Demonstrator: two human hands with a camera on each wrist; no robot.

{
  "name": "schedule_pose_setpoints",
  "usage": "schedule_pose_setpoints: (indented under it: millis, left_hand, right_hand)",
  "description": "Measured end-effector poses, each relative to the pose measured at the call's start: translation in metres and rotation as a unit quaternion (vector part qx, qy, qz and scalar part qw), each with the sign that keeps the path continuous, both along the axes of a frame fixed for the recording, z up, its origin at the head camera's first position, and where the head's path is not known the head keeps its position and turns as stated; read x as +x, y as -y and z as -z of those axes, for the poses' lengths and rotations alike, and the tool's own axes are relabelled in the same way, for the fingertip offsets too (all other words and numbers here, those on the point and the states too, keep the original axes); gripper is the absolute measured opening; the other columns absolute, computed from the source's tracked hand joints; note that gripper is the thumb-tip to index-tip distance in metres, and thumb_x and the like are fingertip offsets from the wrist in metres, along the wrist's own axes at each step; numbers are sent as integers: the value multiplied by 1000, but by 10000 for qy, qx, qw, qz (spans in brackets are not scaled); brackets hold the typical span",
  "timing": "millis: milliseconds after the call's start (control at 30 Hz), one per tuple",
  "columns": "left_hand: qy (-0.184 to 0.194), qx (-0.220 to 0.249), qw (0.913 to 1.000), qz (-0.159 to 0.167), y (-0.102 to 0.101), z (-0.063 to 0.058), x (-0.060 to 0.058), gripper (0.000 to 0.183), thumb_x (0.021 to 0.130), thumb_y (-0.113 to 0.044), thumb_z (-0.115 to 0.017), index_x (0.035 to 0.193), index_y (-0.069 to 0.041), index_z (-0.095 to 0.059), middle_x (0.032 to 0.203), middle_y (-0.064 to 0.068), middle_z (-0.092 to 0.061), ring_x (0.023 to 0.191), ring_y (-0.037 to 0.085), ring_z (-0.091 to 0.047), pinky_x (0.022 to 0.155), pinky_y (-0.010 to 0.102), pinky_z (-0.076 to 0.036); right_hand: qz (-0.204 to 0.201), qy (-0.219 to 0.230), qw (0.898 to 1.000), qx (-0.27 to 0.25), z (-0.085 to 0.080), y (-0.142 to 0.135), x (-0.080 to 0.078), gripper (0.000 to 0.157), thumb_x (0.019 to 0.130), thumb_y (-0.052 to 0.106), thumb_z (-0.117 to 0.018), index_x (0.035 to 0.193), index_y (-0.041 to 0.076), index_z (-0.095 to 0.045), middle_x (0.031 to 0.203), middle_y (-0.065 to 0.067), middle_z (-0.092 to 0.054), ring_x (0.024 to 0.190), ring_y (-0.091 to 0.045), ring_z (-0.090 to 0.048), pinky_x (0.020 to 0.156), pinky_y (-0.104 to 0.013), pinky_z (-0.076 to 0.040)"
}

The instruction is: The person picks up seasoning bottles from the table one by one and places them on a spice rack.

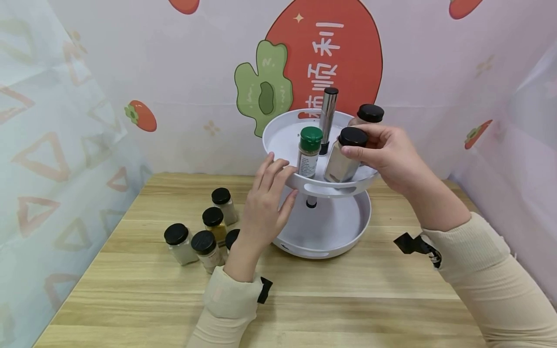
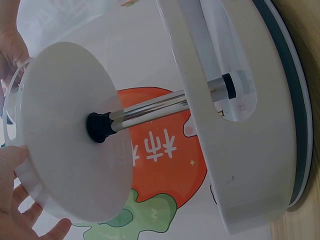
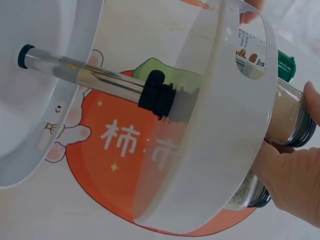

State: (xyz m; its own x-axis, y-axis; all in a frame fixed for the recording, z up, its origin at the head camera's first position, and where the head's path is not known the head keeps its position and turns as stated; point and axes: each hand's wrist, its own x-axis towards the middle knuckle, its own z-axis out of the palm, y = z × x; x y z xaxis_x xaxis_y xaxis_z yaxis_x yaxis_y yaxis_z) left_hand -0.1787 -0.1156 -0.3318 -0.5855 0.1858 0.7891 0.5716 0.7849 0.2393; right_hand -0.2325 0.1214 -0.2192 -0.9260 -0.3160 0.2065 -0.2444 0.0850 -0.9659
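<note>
My right hand (image 1: 389, 157) grips a black-capped spice jar (image 1: 341, 162) near its lid, thumb on one side and fingers behind. The jar, filled with pale powder, leans on the upper tray (image 1: 287, 126) of a white two-tier stand. Beside it stands a green-capped spice bottle (image 1: 308, 157), and a second black-capped jar (image 1: 370, 114) is partly hidden behind my right hand. Spread along the upper tray's left rim, my left hand (image 1: 265, 203) touches it with straight fingers. In the left wrist view, the left fingers (image 2: 25, 205) lie against that tray's side.
Several black-capped jars (image 1: 209, 249) are grouped on the wooden table (image 1: 330, 304) at left, one partly covered by my left hand. The lower tray (image 1: 322, 227) lies under the upper one, joined by a metal post (image 2: 150, 109). A printed cloth (image 1: 196, 58) hangs behind.
</note>
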Motion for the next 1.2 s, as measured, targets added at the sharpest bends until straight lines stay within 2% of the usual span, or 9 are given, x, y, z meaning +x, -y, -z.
schedule_pose_setpoints:
  millis: [300,633,867,1033,1200]
  left_hand:
    - [27,-52,10000,-59,0,0,0,40,95,-14,-66,133,-9,-53,139,11,-51,147,32,-33,122,35,-31]
    - [0,-67,10000,-51,0,-1,1,42,93,-13,-68,132,-10,-54,139,11,-52,148,32,-33,122,36,-33]
    - [-74,-35,10000,19,1,-6,0,43,92,-13,-70,132,-9,-55,138,12,-53,146,35,-35,119,38,-36]
    - [-96,-86,9999,81,3,-8,0,42,92,-14,-70,131,-8,-56,138,13,-54,145,36,-37,118,40,-38]
    - [-102,-50,9997,194,4,-12,-1,34,95,-16,-66,128,-8,-61,135,12,-57,144,32,-38,119,39,-37]
  right_hand:
    - [106,-287,9969,724,1,0,1,39,89,7,-72,127,4,-63,103,6,-68,94,-8,-65,83,-15,-55]
    - [72,-426,9956,826,1,-1,2,37,90,8,-71,126,9,-62,111,0,-62,96,-9,-63,83,-16,-54]
    - [-119,-386,9979,510,-2,-3,3,43,92,8,-70,133,10,-59,118,-1,-64,103,-8,-65,87,-14,-53]
    - [-330,-415,9982,293,-4,-10,4,37,93,10,-68,130,11,-61,118,1,-67,106,-7,-66,90,-13,-52]
    - [-472,-418,9978,211,-5,-17,5,35,95,12,-67,130,12,-61,118,2,-67,108,-10,-64,90,-13,-52]
